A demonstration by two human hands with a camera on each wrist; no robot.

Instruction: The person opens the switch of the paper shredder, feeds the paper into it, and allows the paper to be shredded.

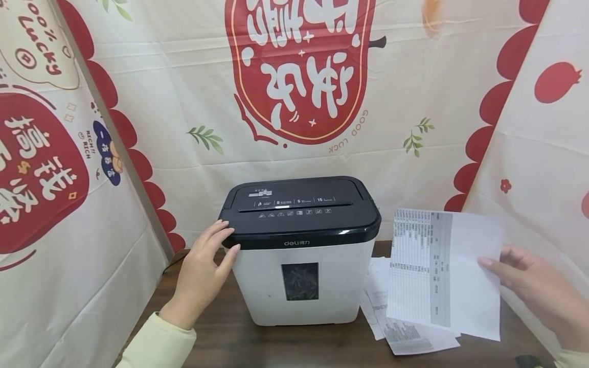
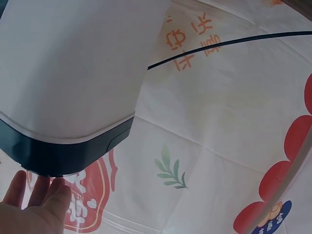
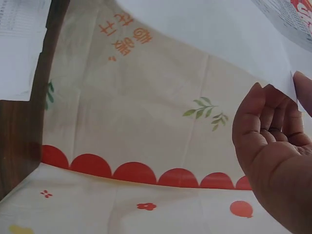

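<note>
A bare right hand pinches the edge of a white rectangular paper sheet with a printed grey-banded table, thumb on the near face and the fingers curled behind it. The sheet hangs to the right of a boxy paper shredder with a white body and a glossy black lid, apart from it, and partly covers some loose white printed papers lying on a brown wood-grain table. A bare left hand, extending from a pale yellow sleeve, rests at the lid's near left corner, its fingers loosely spread, the thumb set apart from them at the front rim; it pinches nothing. Along the lid runs a long narrow black slot; whether the pale streak at its middle is glare or paper cannot be told. Behind the dark rectangular window in the front of the body, thin strips show dimly, which suggests that some paper has been cut up. The held sheet looks whole and has not reached the slot, so its turn seems undone, and the loose papers beside the shredder also appear uncut. A white cloth backdrop with red prints hangs behind everything.
</note>
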